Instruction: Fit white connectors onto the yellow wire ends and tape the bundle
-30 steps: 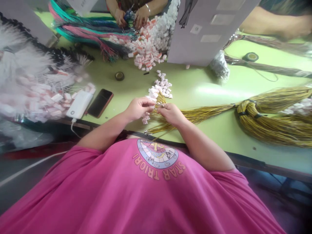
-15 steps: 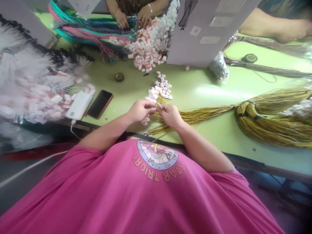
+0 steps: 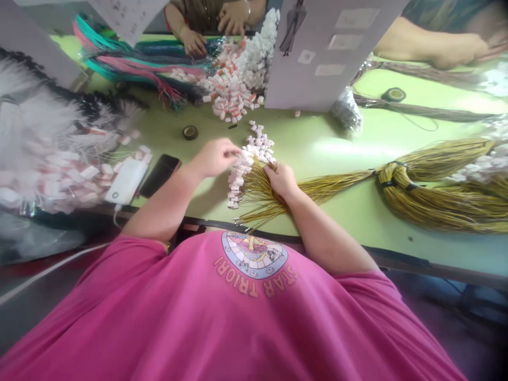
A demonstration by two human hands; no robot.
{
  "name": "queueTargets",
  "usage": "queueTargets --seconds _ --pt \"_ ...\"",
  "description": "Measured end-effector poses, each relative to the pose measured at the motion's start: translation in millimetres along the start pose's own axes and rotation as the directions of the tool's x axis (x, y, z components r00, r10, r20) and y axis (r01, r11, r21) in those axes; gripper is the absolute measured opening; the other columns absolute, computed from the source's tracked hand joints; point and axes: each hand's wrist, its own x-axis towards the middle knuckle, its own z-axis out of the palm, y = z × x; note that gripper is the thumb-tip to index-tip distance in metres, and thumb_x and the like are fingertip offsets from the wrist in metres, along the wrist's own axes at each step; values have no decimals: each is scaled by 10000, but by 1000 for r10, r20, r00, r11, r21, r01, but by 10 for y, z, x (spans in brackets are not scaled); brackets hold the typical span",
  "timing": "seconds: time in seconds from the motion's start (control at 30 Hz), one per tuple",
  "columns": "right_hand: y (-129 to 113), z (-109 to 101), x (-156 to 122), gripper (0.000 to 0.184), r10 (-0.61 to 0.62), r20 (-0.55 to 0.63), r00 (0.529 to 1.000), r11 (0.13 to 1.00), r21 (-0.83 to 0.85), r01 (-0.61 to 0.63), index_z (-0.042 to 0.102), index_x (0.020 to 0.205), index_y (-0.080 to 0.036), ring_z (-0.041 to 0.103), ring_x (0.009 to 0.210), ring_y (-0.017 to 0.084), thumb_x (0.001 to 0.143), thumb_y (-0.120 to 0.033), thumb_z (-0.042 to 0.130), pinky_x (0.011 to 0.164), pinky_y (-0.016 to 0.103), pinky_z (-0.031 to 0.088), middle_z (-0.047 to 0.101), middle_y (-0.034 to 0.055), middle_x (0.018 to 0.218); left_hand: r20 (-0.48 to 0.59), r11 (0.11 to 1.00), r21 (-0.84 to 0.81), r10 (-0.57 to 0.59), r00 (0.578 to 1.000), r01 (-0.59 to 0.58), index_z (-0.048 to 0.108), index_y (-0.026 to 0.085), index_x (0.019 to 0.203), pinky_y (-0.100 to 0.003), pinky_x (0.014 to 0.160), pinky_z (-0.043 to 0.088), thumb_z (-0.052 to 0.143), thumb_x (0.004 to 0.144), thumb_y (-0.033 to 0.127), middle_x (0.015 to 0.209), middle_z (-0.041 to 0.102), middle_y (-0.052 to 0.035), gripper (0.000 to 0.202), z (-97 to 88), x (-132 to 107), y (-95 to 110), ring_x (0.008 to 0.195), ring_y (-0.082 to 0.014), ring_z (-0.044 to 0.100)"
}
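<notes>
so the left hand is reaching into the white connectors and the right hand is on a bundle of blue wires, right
Not quite. In the head view the wires under the right hand are yellow, not blue. The left hand is indeed at the pile of white connectors.

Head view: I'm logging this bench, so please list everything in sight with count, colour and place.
yellow wires: large bundle, yellow, table right
white connectors: small pile, white, table centre
red-white connectors: heap, far centre
coloured wires: bundle, teal and pink, far left
phone: one, black, left
power bank: one, white, beside phone
tape rolls: two, dark
co-worker's hands: two, far edge
left hand: at white connectors
right hand: on yellow wire ends
</notes>
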Motion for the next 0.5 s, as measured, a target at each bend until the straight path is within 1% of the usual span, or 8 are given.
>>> queueTargets --seconds 0.03,0.07,0.1,0.17,0.23,0.3,0.4,0.5 --pt "-3 16 -1 288 26 36 999 999 -37 -25 588 712 -163 494 656 153 880 -349 446 634 269 345 581 39 675 -71 1000 27 12 997 -10 719 177 1041 -311 844 496 601 808 239 1012 670 -55 268 13 123 -71 894 -167 620" --pt "-13 27 -11 288 35 57 998 997 -64 -32 585 715 -166 494 655 151 882 -351 443 630 264 335 580 36 670 -107 998 52 32 994 -27 714 166 1051 -325 877 489 579 823 231 1045 668 -64 273 46 257 -144 930 -174 616" --pt "-27 34 -28 286 33 69 997 996 -80 -27 583 719 -168 497 659 149 885 -351 439 629 260 327 583 33 673 -101 995 84 61 993 -52 711 162 1057 -344 916 477 573 825 225 1070 667 -68 277 96 397 -213 969 -184 608" --pt "-55 37 -66 283 16 94 995 996 -92 -7 580 725 -171 501 667 146 888 -348 430 629 254 317 589 31 683 -15 978 150 152 988 -148 712 172 1066 -393 1020 416 595 809 231 1141 656 -67 288 227 670 -318 1085 -213 566" --pt "-71 34 -94 285 16 117 993 996 -95 -5 580 727 -173 502 671 141 889 -350 425 629 248 314 595 30 691 113 948 190 237 965 -255 702 197 1109 -440 1103 329 638 779 273 1261 606 -61 345 359 899 -354 1228 -255 471" --pt "-74 33 -106 299 24 129 991 995 -101 -11 588 732 -175 501 668 138 894 -356 415 627 244 314 604 29 696 267 916 205 286 920 -344 668 233 1189 -475 1147 251 669 749 347 1394 508 -41 455 460 1065 -314 1349 -298 334" --pt "-68 39 -106 318 30 132 991 990 -138 -11 615 762 -174 511 669 143 904 -366 406 630 247 319 632 39 717 497 869 214 297 816 -447 569 303 1315 -507 1181 129 665 720 476 1531 319 25 627 556 1217 -155 1441 -334 134" --pt "-63 45 -107 311 24 142 990 985 -172 1 636 815 -172 547 702 162 908 -361 407 660 258 333 666 61 774 628 815 221 302 718 -536 474 384 1379 -493 1190 14 660 704 526 1570 194 100 714 659 1302 9 1463 -332 35"
